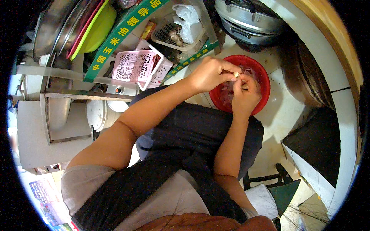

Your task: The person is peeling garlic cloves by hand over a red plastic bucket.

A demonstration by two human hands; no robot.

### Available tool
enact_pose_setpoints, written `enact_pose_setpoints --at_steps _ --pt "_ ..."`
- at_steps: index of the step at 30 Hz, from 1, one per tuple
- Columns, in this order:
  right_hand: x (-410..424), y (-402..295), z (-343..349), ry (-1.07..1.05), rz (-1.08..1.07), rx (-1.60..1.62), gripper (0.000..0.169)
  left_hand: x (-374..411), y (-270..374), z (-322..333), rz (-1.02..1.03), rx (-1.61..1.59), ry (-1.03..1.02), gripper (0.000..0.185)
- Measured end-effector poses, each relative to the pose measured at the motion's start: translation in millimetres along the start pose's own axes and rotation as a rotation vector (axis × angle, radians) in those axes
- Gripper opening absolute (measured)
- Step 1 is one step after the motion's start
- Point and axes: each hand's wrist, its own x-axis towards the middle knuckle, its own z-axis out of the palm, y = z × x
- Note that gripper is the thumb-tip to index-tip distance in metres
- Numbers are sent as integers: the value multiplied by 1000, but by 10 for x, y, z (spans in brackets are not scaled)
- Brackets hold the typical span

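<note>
A small pale piece, apparently a garlic clove (236, 74), is pinched between the fingertips of both hands. My left hand (210, 74) comes in from the left and grips it with thumb and forefinger. My right hand (248, 95) meets it from below, its thumb and finger on the same piece and the other fingers curled. Something yellowish shows within those curled fingers, too small to name. Under both hands stands a red plastic basin (264, 76) on the floor. Thin, papery translucent scraps (226, 96) lie in it, partly hidden by my hands.
Left is a metal rack (86, 96) with basins and a lime-green plastic basin (96, 31). Its lower shelf holds pink baskets (134, 65) and a crate (162, 42). Steel pots (248, 21) stand beyond the red basin, a large round vessel (303, 78) to its right. A folding stool (284, 192) is below.
</note>
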Motion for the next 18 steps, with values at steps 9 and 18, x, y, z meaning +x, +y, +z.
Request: enact_pose_setpoints --at_steps 9,18 --pt "-7 44 46 12 164 272 9 23 -173 32 -196 -456 -28 24" --pt "-6 64 5 -2 266 224 10 29 -236 60 -166 -502 -28 24"
